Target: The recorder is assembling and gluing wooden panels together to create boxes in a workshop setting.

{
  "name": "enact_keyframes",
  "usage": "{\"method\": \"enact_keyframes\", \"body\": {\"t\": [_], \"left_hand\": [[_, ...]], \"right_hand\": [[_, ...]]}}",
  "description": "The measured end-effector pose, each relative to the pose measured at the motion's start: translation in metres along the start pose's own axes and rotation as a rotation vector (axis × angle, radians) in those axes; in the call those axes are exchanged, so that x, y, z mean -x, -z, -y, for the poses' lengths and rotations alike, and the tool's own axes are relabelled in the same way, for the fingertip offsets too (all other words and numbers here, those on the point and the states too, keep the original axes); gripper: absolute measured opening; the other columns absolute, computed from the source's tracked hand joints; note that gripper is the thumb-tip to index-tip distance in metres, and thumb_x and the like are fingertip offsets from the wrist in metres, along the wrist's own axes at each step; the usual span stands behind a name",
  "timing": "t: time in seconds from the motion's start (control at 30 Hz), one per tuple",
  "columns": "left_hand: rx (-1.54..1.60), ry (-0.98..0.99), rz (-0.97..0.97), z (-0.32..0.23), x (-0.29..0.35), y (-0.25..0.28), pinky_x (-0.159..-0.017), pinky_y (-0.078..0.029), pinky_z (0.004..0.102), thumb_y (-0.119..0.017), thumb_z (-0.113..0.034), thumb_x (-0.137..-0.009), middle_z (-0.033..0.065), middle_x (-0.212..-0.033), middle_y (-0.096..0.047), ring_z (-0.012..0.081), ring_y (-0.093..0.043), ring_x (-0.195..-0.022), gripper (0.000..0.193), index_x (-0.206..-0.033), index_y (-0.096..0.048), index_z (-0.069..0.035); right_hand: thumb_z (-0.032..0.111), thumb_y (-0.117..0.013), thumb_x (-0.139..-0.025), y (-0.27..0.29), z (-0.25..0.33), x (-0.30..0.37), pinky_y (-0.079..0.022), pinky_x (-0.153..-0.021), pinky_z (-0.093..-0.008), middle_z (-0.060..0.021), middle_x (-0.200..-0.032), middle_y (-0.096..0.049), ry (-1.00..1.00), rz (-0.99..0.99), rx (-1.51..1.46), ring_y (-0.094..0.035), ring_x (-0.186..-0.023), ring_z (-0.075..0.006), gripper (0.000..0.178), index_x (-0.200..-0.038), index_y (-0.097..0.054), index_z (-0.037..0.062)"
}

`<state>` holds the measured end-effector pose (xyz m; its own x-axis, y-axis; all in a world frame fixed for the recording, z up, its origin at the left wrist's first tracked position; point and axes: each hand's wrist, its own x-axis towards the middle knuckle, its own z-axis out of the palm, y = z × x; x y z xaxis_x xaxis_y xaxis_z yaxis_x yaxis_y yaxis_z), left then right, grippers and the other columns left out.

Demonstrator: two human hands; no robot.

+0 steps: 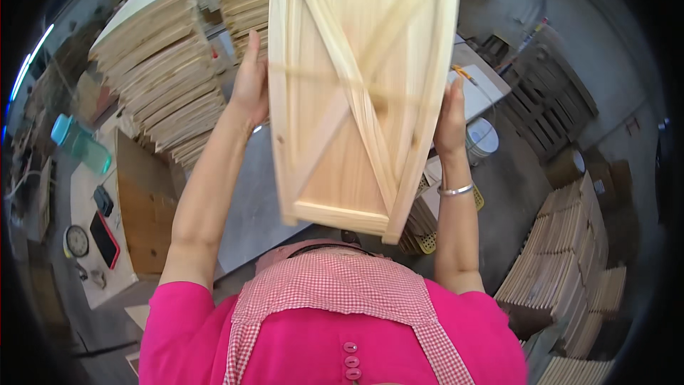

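Raised in front of me is a pale wooden panel (335,135), framed at its edges and crossed by diagonal slats; parts of it are smeared by motion. My left hand (252,84) grips its left edge, thumb pointing up and fingers partly hidden behind the wood. On the opposite edge my right hand (450,120) holds on in the same way, with a silver bangle (456,190) round the wrist. Below the panel, a grey tabletop (246,196) shows between my arms.
Tall stacks of wooden pieces (160,64) rise at the far left. A small table (100,192) at left bears a teal bottle (82,144), a red-edged phone (105,239) and a round dial (75,241). At right are a white bucket (482,139), pallets (548,93) and stacked boards (552,249).
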<state>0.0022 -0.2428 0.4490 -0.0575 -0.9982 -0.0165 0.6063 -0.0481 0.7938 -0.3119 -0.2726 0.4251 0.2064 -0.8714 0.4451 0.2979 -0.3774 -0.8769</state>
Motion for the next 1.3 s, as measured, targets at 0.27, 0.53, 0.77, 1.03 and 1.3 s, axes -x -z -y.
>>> {"method": "enact_keyframes", "body": {"t": [0.27,0.53,0.77,1.03,1.3], "left_hand": [[0.093,-0.107,-0.299,0.053,0.09,0.035,-0.112,-0.036,0.0407,-0.037,-0.058,-0.103,0.0094,-0.149,-0.047,0.0237,-0.045,-0.136,0.066,-0.149,-0.041,-0.011],[0.067,-0.136,-0.478,0.061,0.139,0.012,-0.113,-0.032,0.0413,-0.036,-0.044,-0.106,0.0089,-0.148,-0.048,0.0234,-0.044,-0.136,0.055,-0.147,-0.043,-0.008],[-0.143,-0.031,-0.365,0.161,0.169,0.07,-0.122,-0.01,0.0464,-0.03,-0.06,-0.103,0.0111,-0.166,-0.015,0.0259,-0.021,-0.151,0.077,-0.159,-0.016,-0.008],[-1.564,-0.827,-0.372,0.032,0.179,0.063,-0.112,-0.035,0.043,-0.069,-0.038,-0.09,0.0148,-0.147,-0.047,0.0327,-0.042,-0.139,0.066,-0.144,-0.048,-0.006],[-2.137,-0.603,0.203,-0.004,0.12,0.048,-0.113,-0.034,0.0479,-0.069,-0.06,-0.075,0.011,-0.115,-0.062,0.0293,-0.056,-0.118,0.068,-0.118,-0.061,-0.008]], "right_hand": [[0.04,-0.045,-0.105,0.004,-0.097,0.07,-0.04,-0.111,-0.0407,-0.0109,-0.145,-0.049,-0.078,-0.055,-0.135,-0.049,-0.132,-0.0245,0.055,-0.145,-0.041,0.0024],[0.042,-0.04,-0.103,0.006,-0.114,0.011,-0.04,-0.112,-0.045,-0.0135,-0.146,-0.048,-0.284,-0.001,-0.356,-0.049,-0.134,-0.0289,0.058,-0.146,-0.04,0.0023],[0.045,-0.043,-0.104,0.006,-0.228,-0.014,-0.043,-0.108,-0.0406,-0.0079,-0.137,-0.056,-0.574,-0.118,-0.473,-0.053,-0.126,-0.0248,0.055,-0.141,-0.047,0.0043],[0.009,-0.064,-0.095,-0.003,-0.086,0.005,-0.047,-0.066,-0.0256,-0.0031,-0.089,-0.063,0.235,-0.231,0.496,-0.056,-0.074,-0.01,0.016,-0.107,-0.069,-0.0004],[0.001,-0.083,-0.073,-0.053,-0.056,0.022,-0.049,-0.073,-0.0281,-0.0074,-0.093,-0.061,0.478,0.321,0.644,-0.06,-0.078,-0.0172,0.044,-0.115,-0.07,0.0025]]}}
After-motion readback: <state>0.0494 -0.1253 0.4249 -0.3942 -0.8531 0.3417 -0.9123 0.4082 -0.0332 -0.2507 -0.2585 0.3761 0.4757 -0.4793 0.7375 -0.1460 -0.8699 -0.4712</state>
